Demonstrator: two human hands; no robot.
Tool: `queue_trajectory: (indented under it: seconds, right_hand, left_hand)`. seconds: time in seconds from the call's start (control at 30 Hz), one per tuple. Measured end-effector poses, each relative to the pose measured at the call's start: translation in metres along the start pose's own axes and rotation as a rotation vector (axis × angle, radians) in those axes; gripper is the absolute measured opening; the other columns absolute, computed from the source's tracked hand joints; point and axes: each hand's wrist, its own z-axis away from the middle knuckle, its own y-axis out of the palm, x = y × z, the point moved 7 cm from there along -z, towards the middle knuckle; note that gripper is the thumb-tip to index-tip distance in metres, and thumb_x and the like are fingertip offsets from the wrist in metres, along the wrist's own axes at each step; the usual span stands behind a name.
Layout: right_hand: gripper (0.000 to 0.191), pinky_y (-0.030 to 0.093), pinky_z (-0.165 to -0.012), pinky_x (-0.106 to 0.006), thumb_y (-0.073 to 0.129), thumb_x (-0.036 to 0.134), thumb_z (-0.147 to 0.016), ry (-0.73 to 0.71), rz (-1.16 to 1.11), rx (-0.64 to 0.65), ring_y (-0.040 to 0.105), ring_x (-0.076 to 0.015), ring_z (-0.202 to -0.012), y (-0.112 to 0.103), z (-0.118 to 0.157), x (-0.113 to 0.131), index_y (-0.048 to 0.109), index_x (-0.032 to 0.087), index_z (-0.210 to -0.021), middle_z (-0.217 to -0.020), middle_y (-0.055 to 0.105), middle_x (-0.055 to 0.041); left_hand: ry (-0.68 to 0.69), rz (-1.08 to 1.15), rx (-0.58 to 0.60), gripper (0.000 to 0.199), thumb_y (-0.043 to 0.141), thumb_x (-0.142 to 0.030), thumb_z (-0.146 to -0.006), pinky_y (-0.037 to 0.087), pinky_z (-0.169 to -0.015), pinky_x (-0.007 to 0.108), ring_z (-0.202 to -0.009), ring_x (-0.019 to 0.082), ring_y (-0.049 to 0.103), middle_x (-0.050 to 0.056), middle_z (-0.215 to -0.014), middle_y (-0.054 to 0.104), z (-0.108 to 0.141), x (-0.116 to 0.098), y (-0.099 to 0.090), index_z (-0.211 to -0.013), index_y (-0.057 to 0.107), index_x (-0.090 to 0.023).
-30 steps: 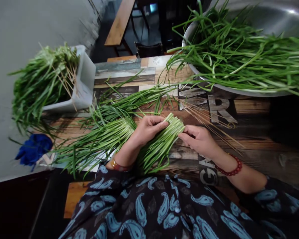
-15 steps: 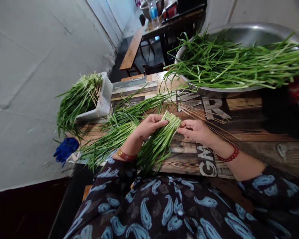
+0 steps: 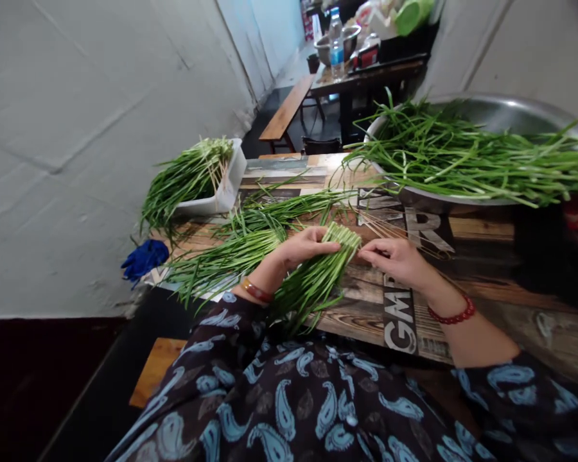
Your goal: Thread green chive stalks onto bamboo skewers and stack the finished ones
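A bunch of green chives (image 3: 318,273) lies fanned in front of me, its pale cut ends upward. My left hand (image 3: 304,249) is closed round it just below those ends. At its right edge my right hand (image 3: 390,256) has thumb and finger pinched together; what they hold is too small to make out. Loose chives (image 3: 231,256) lie on the table left of my left hand, with more (image 3: 289,208) behind. Thin wooden skewers (image 3: 390,231) rest on the table beyond my right hand.
A large metal basin (image 3: 515,106) heaped with chives stands at the back right. At the left is a white tub (image 3: 234,176) of chives with skewers in them, and a blue glove (image 3: 145,259) lies near the wall. Farther off are a bench (image 3: 289,109) and a water bottle (image 3: 336,48).
The view has tilted up and turned left, so the surroundings sit lower and mostly farther right. My right hand has drawn slightly away from the bunch; my left hand keeps its hold.
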Motion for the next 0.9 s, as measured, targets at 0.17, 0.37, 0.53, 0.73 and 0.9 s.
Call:
queue_trajectory:
  seconds: [0.17,0.37,0.53,0.73,0.9]
  right_hand:
    - [0.026,0.043,-0.059,-0.025,0.057,0.033,-0.088,0.016,0.04,0.047,0.058,-0.0134,-0.061,0.003,0.002,-0.004,0.071,0.015,-0.076,-0.068,0.068,-0.0031]
    - [0.031,0.038,-0.045,-0.022,0.056,0.041,-0.086,0.217,-0.138,0.21,0.048,-0.0095,-0.047,0.022,0.005,-0.016,0.065,0.014,-0.073,-0.056,0.056,0.001]
    - [0.032,0.039,-0.042,-0.021,0.061,0.047,-0.08,0.359,-0.274,0.262,0.048,-0.0087,-0.044,0.027,0.01,-0.022,0.063,0.016,-0.071,-0.055,0.055,0.0012]
    - [0.025,0.037,-0.042,-0.02,0.058,0.039,-0.082,0.368,-0.296,0.299,0.049,-0.0081,-0.042,0.036,0.01,-0.028,0.063,0.016,-0.075,-0.056,0.057,0.0021]
    - [0.024,0.036,-0.042,-0.019,0.053,0.036,-0.085,0.361,-0.296,0.315,0.049,-0.0071,-0.041,0.04,0.009,-0.032,0.063,0.015,-0.077,-0.056,0.057,0.0028]
  left_hand:
    - [-0.001,0.041,0.011,0.047,0.089,-0.041,-0.056,0.051,-0.061,0.023,-0.059,0.012,0.064,0.006,-0.071,0.073,-0.007,0.02,0.0,-0.085,0.074,-0.008]
    - [0.034,-0.068,0.043,0.05,0.084,-0.047,-0.064,0.049,-0.064,0.022,-0.065,0.011,0.064,0.007,-0.081,0.074,-0.004,0.026,-0.004,-0.094,0.074,-0.008]
    - [0.171,-0.13,-0.138,0.054,0.077,-0.049,-0.072,0.052,-0.069,0.025,-0.073,0.015,0.069,0.011,-0.093,0.075,0.011,-0.014,-0.045,-0.108,0.07,-0.01]
    - [0.322,-0.25,-0.541,0.033,0.067,-0.037,-0.081,0.05,-0.061,0.02,-0.062,0.01,0.065,0.009,-0.085,0.074,0.01,-0.051,-0.121,-0.1,0.069,-0.009]
    - [0.277,-0.71,-0.564,0.022,0.062,-0.022,-0.077,0.048,-0.062,0.024,-0.064,0.013,0.063,0.008,-0.078,0.074,-0.026,-0.053,-0.129,-0.091,0.074,-0.009]
